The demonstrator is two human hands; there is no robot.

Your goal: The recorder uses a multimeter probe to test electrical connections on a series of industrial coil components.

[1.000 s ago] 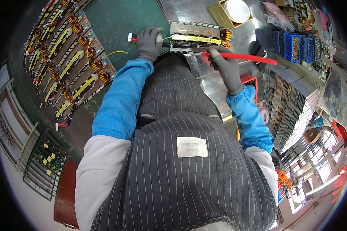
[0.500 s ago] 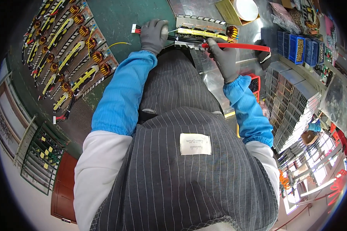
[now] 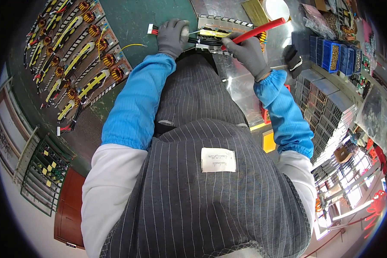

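Forearms (image 3: 133,101), blue-sleeved, run up and forward from your sides; the right one slants inward at the wrist. Your gloved left hand (image 3: 172,38) is curled, knuckles up, around a bundle of wires; a white connector (image 3: 151,29) juts out on its left. Your right hand (image 3: 248,56) points up-left, its thumb and fingers closed on a long red stick (image 3: 262,31), which tilts up to the right. Circuit board (image 3: 208,22) lies in front of you, between your hands, its right part partly hidden by the right hand and stick. Black wires (image 3: 210,42) run along its near side. More boards (image 3: 79,56) sit in rows at left.
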